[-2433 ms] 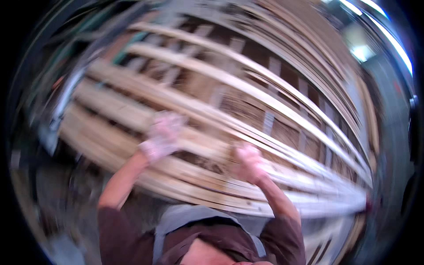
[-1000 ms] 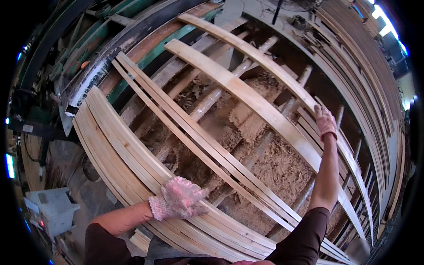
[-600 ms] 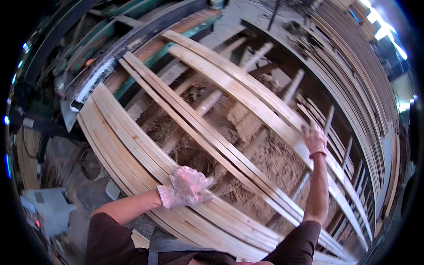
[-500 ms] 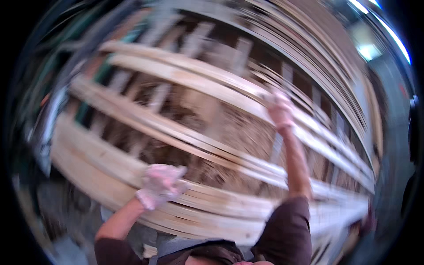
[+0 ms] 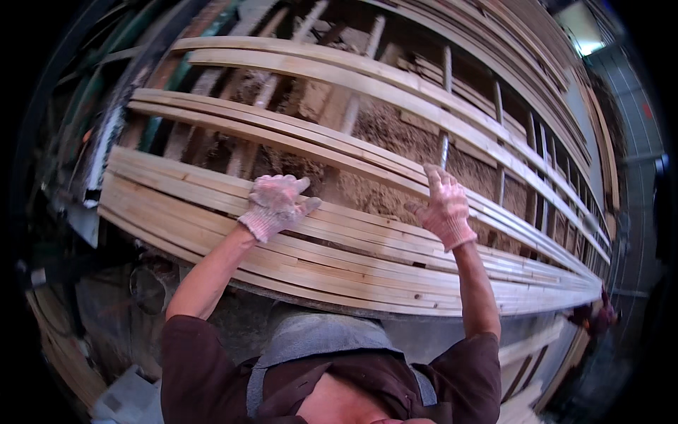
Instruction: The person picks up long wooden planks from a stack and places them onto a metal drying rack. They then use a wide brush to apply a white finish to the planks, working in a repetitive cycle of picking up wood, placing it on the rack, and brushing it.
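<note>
My left hand (image 5: 275, 205), in a pale pinkish knit glove, rests on the far part of a wide row of light wooden boards (image 5: 166, 205) nearest my body. Its fingers are slightly bent and apart, with the thumb out to the right. Farther right, my right hand (image 5: 446, 210), gloved the same way, reaches over a middle group of narrow boards (image 5: 282, 138). Its fingers stretch across their top and its thumb points left, over the gap before the near row. The undersides of both hands are hidden.
Two long boards (image 5: 318, 71) lie farther off across metal rack bars (image 5: 446, 78). Brown dust and wood scraps (image 5: 395, 131) show below the bars. More timber (image 5: 508, 53) is stacked beyond. A dark machine frame (image 5: 120, 116) stands left; another person (image 5: 597, 314) is at far right.
My right hand has come back toward me from the far boards to the middle group. The left hand stays by the near row. The view has shifted, and the earlier blur is gone.
</note>
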Demonstrator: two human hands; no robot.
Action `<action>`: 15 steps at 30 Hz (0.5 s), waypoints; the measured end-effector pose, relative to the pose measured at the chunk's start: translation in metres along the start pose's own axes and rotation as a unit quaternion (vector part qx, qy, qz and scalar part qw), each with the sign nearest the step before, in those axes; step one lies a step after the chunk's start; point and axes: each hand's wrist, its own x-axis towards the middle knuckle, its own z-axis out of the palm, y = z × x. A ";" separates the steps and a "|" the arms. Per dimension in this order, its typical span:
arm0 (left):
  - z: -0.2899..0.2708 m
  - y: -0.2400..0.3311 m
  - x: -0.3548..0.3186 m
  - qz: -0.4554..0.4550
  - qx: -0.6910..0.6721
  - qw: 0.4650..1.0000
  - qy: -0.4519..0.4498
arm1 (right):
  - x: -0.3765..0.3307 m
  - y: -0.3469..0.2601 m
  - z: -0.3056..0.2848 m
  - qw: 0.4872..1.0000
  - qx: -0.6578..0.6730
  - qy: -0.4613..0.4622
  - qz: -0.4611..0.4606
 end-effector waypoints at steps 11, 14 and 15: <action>-0.003 0.009 -0.024 -0.086 0.053 0.995 0.006 | 0.010 0.010 0.046 0.982 0.068 -0.173 -0.046; -0.006 0.014 -0.026 -0.107 0.038 0.993 -0.032 | -0.013 0.015 0.056 0.985 0.043 -0.159 -0.052; -0.004 0.015 -0.027 -0.101 0.045 0.993 -0.026 | -0.013 0.015 0.054 0.984 0.050 -0.165 -0.049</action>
